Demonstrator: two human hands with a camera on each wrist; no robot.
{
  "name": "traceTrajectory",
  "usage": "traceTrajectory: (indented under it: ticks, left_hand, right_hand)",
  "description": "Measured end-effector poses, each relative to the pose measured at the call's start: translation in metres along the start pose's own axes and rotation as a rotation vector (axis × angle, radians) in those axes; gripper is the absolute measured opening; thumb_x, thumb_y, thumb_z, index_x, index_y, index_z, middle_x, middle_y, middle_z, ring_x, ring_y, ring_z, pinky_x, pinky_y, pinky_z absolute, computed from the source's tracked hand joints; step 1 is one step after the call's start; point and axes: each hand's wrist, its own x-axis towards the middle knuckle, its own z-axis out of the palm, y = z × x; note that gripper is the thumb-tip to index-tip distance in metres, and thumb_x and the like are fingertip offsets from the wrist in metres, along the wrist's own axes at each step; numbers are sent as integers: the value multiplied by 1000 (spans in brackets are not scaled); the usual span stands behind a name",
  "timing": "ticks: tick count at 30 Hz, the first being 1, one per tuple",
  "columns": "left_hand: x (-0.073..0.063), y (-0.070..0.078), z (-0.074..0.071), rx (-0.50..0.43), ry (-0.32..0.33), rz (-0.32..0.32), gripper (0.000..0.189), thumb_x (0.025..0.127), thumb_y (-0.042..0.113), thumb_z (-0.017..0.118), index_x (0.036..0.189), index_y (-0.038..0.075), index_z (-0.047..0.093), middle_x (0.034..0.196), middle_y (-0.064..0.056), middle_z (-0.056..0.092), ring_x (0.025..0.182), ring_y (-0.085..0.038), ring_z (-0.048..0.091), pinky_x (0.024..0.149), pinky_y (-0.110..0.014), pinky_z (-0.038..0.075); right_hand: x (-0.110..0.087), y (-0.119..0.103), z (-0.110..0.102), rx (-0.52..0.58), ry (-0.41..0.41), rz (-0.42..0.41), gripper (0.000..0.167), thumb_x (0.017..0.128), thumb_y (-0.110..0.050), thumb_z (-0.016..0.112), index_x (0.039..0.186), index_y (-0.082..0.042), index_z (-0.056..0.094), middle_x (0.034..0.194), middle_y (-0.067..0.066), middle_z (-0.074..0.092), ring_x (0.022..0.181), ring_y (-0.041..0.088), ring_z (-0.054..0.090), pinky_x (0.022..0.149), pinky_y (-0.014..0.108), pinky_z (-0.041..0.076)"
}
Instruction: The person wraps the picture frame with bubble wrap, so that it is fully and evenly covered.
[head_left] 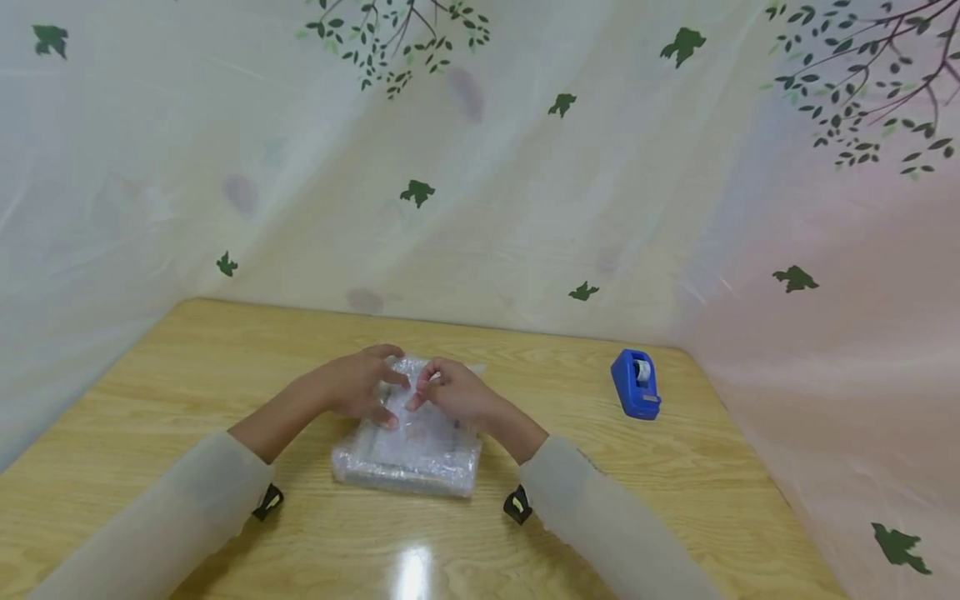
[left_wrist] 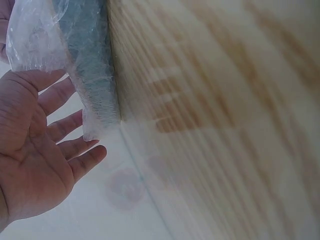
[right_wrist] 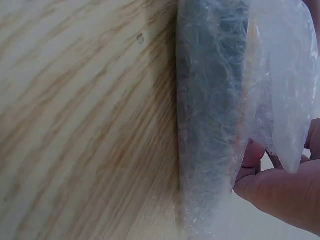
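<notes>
A flat, rectangular package in clear bubble wrap (head_left: pixel 420 462) lies on the table, and a bluish-grey side shows through the wrap (right_wrist: pixel 210 100). My left hand (head_left: pixel 360 387) is at the package's left side with its fingers spread. In the left wrist view this left hand (left_wrist: pixel 40 145) has its palm showing and its fingers extended along the wrap's edge. From the right, my right hand (head_left: pixel 457 392) reaches over the top, thumb and forefinger brought together at the wrap. A loose flap of bubble wrap partly hides the right hand (right_wrist: pixel 285 195) in the right wrist view.
A blue tape dispenser (head_left: pixel 636 387) with a roll in it stands at the right on the wooden table (head_left: pixel 562 467). Light cloth (head_left: pixel 495 250) printed with leaves and branches hangs behind and along the sides. Dark bands (head_left: pixel 517 504) sit at both wrists.
</notes>
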Motion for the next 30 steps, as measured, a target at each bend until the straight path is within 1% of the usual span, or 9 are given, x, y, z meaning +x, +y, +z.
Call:
traceTrajectory:
  ticks: [2,5,8,13,18,20,25,28,30]
  left_hand:
    - [0,-1,0,1,1,-2,60,79,45,86,130,15,72,157,-24,40,142,-46,39,110,-58,41]
    - [1,-1,1,2,1,-5,62,79,45,87,131,14,71,157,-23,40,143,-45,39,110,-57,42]
    - [1,-2,1,-1,-1,-8,64,79,46,87,132,14,71,157,-22,40,143,-45,38,110,-57,42]
    - [1,-2,1,-2,-6,-13,64,79,46,86,133,15,70,158,-22,39,144,-45,37,111,-58,41]
    - [1,-1,1,-5,-8,-21,64,79,46,87,133,16,71,159,-21,38,145,-43,36,112,-56,41]
    - [1,0,0,-11,-7,-19,64,79,45,87,132,15,71,159,-21,38,145,-44,36,111,-57,41]
    - [-1,2,-1,-20,-9,-21,64,79,45,87,132,14,71,158,-22,38,145,-44,36,110,-57,42]
    - [-1,2,-1,-13,-11,-25,64,79,45,87,133,15,70,159,-22,38,145,-44,36,110,-56,43]
    - [-1,2,-1,-12,-12,-31,65,79,46,87,134,15,70,159,-22,38,145,-44,36,109,-56,43]
  right_hand:
    - [2,-1,1,-4,-7,-23,7,105,-12,54,104,-7,59,91,4,78,97,13,59,80,31,40]
    - [6,0,3,3,-19,-41,7,105,-12,55,103,-6,59,91,7,78,102,12,62,84,30,40]
    - [10,1,5,17,-23,-34,7,105,-10,55,102,-4,58,91,9,78,99,14,62,81,29,40]
    - [15,4,5,4,-13,-12,7,105,-10,55,101,-5,58,90,7,77,96,15,61,77,29,40]
    - [18,7,7,-35,-2,-31,5,104,-8,55,103,-4,58,89,5,76,95,14,65,79,29,43]
    - [18,8,8,-51,12,-39,4,101,-7,59,103,-4,58,89,4,76,91,13,65,77,27,45]
    - [17,9,10,-90,21,-82,18,93,-2,72,102,-5,56,91,7,76,81,12,65,68,23,47]
    - [17,9,11,-147,18,-131,24,89,2,75,102,-4,55,91,9,77,83,12,68,71,21,48]
    - [18,9,11,-192,21,-159,26,87,4,75,102,-4,55,91,7,77,85,13,70,72,21,50]
